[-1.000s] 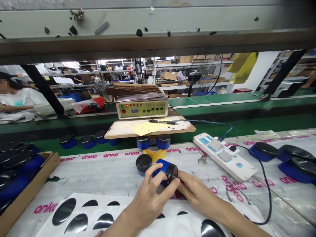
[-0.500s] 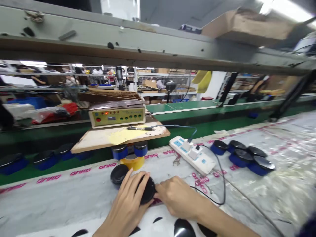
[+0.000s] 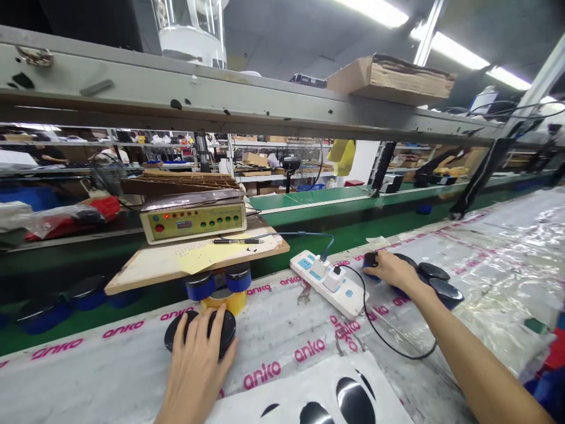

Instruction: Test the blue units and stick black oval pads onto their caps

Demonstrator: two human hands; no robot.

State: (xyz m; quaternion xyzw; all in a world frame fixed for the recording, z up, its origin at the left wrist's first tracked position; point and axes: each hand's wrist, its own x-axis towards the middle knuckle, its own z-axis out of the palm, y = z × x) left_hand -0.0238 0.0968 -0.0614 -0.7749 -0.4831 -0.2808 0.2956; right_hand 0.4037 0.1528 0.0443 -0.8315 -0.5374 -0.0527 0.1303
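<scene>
Black lids (image 3: 228,330) partly hidden by spread left hand (image 3: 194,360); right hand (image 3: 392,272) pinches blue-black container (image 3: 369,261), partly covered.

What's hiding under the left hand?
A round black top peeks out on the left and another black top on the right. The left hand covers part of both; what's directly beneath it can't be seen.

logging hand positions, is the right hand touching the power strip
No, the right hand is on a black-topped piece beside the power strip.
</scene>
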